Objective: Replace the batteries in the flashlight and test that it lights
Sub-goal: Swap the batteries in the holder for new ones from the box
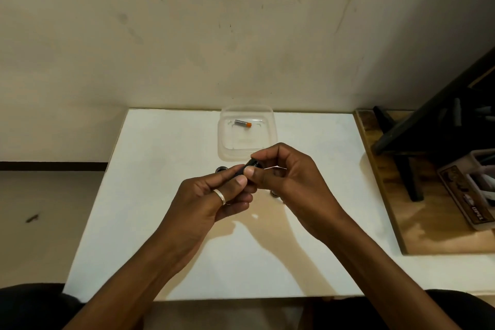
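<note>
Flashlight (253,163) was held mid-air, pinched between left hand (211,195) and right hand (286,177), both clamped on it. Parts best kept coaxial and turned gently, polarity checked. Battery (243,123) was left in the clear tray (227,150) just beyond the hands.

A scuffed cream wall (187,35) rises behind a white table (160,222). A wooden board (428,230) lies at its right, carrying a black frame (428,126).

Two hands, left hand (209,195) and right hand (292,177); one black flashlight part (240,172); one battery (243,123); one clear plastic container (270,147); two dark round parts (221,169) (274,193); one ring (220,196).
</note>
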